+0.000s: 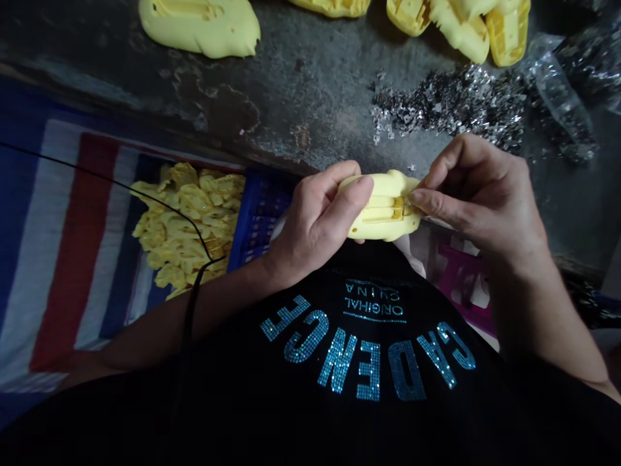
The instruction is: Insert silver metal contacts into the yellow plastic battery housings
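My left hand [326, 217] is wrapped round one end of a yellow plastic shell [385, 217], its thumb lying across the top. The shell has a long recessed slot, a darker yellow part and small holes in its face. At the shell's other end, the thumb and forefinger of my right hand [478, 194] are pinched together over the slot. Whatever they grip there is too small to name; only a tiny glint shows near the fingertips. Beyond my hands, a pile of small shiny metal pieces [451, 107] lies on the dark worktable [310, 84].
At the back are another yellow shell [208, 29] and several more yellow shells [460, 29]. A clear plastic bag [560, 90] lies at the right. Below the table edge stand a blue basket [259, 210], a heap of yellow parts [189, 220] and a magenta basket [463, 285]. A black cord [107, 181] crosses the left.
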`<state>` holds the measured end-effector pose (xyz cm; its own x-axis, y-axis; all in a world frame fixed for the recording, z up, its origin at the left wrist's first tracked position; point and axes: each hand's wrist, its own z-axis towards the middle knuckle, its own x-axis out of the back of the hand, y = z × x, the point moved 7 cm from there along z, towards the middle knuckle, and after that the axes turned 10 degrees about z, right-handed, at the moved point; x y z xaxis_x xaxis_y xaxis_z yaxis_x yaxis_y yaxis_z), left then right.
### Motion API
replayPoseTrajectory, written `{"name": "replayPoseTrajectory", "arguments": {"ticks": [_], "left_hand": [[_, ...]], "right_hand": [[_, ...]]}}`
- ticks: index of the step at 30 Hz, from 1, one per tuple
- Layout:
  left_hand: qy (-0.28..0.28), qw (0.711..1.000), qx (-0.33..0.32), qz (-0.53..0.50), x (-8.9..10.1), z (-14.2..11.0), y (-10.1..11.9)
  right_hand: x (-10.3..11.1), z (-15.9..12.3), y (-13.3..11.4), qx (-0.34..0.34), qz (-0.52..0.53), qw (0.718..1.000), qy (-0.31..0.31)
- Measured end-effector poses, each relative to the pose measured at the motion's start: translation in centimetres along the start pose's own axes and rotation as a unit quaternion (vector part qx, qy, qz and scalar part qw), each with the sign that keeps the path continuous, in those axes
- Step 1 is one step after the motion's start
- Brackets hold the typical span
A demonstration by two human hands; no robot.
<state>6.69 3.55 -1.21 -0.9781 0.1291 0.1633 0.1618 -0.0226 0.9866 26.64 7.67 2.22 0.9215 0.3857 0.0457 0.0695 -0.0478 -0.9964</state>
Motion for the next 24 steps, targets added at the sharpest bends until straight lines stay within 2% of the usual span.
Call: {"name": "replayPoseTrajectory", "arguments": {"ticks": [6,10,14,20,24], "left_hand": [[0.022,0.997,-0.053,0.046,0.4,0.1,0.4],[0.027,0.995,-0.066,0.076,0.5,0.0,1.1],[0.029,0.996,-0.051,0.069,0.6,0.0,1.2],[0.034,0.999,0.001,0.005,0.4,0.3,-0.7],[0.017,0.999,0.023,-0.039,0.2,0.6,-1.2]], "right_hand": [[-0.3,0.1,-0.1,0.014,-0.021,1.0,0.006],[-0.6,0.1,-0.3,0.027,-0.067,0.997,0.017],[-0.7,-0.1,0.0,0.049,-0.084,0.994,0.053],[-0.6,-0.9,0.5,0.063,-0.048,0.993,0.089],[0.2,-1.8,0.3,0.09,-0.077,0.986,0.119]]}}
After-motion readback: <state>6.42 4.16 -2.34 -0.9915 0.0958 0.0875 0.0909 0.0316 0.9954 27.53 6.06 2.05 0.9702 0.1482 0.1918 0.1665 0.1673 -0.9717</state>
